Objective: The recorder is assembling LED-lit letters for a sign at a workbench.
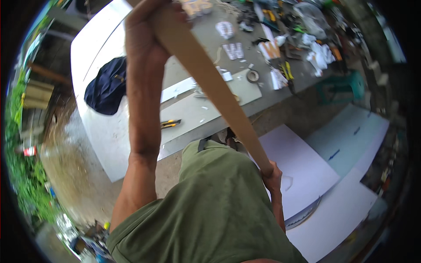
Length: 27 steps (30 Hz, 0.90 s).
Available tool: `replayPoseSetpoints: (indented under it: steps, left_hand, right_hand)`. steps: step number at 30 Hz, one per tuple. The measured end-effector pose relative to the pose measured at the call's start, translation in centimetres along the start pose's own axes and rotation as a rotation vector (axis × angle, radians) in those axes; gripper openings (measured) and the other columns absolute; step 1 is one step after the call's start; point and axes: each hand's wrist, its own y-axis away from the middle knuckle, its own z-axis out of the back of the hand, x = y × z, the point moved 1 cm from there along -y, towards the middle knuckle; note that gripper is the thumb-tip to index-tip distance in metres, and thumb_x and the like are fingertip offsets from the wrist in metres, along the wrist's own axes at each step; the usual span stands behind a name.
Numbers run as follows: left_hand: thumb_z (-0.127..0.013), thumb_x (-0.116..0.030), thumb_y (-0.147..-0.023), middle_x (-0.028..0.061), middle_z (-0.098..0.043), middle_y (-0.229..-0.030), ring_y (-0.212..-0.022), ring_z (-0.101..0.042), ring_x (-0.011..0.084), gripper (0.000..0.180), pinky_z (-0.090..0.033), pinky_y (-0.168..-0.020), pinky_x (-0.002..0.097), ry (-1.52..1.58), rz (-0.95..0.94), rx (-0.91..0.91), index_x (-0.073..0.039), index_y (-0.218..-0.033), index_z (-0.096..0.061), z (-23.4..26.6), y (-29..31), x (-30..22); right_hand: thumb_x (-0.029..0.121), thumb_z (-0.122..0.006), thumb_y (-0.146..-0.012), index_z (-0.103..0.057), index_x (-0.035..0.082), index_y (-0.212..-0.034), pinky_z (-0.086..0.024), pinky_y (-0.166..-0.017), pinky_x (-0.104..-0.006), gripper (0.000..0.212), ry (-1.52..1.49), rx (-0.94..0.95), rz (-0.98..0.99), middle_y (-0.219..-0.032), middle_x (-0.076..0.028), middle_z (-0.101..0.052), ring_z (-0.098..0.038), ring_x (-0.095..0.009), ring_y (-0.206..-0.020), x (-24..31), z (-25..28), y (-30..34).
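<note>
A long flat tan strip (210, 87) slants across the view, from the top edge down toward my right side. My left hand (144, 33) is raised at the top with its fingers wrapped round the strip's upper part. Lower down, my right hand (272, 176) grips the other end beside my green shirt. I cannot tell whether the strip is cardboard or board. Under it on the table lie a pale flat panel (184, 125), a yellow-and-black utility knife (170, 123) and a roll of tape (252, 76).
A dark blue cloth or cap (106, 87) rests on the table's (101, 147) left part. Cut-out letters (233, 51), pliers (287, 70) and cluttered tools fill the far right. White sheets (302, 162) lie low on my right, near a green stool (342, 87).
</note>
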Motion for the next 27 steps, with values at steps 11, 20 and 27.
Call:
replayPoseSetpoints:
  steps: [11, 20, 27]
  left_hand:
    - [-0.059, -0.021, -0.1, 0.0064, -0.054, -0.075, -0.067, -0.051, 0.0166, 0.02, -0.045, -0.064, 0.0326, -0.109, -0.034, -0.074, -0.002, -0.096, -0.052, -1.8, 0.0, 1.9]
    - [-0.062, -0.023, -0.097, 0.0058, -0.052, -0.072, -0.066, -0.054, 0.0173, 0.023, -0.045, -0.065, 0.0343, 0.039, -0.182, -0.201, -0.003, -0.09, -0.053, 4.5, 4.7, -2.4]
    - [-0.072, -0.019, -0.091, 0.0074, -0.054, -0.075, -0.068, -0.056, 0.018, 0.026, -0.045, -0.07, 0.0355, 0.312, -0.396, -0.345, -0.002, -0.089, -0.052, 8.9, 8.3, -3.6]
  right_hand:
    - [0.024, -0.088, -0.073, -0.064, 0.006, -0.105, -0.055, -0.077, -0.0435, 0.044, 0.03, -0.029, 0.023, -0.094, -0.013, -0.071, -0.07, -0.035, -0.088, -1.1, 0.1, 2.4]
    - [0.013, -0.086, -0.068, -0.064, 0.008, -0.104, -0.054, -0.077, -0.0441, 0.043, 0.275, -0.037, 0.249, -0.094, -0.013, -0.068, -0.067, -0.036, -0.089, 5.1, 8.0, -2.7]
    - [0.006, -0.085, -0.065, -0.064, 0.006, -0.1, -0.052, -0.074, -0.0451, 0.041, 0.538, 0.033, 0.53, -0.092, -0.014, -0.067, -0.067, -0.037, -0.086, 16.6, 19.6, -11.3]
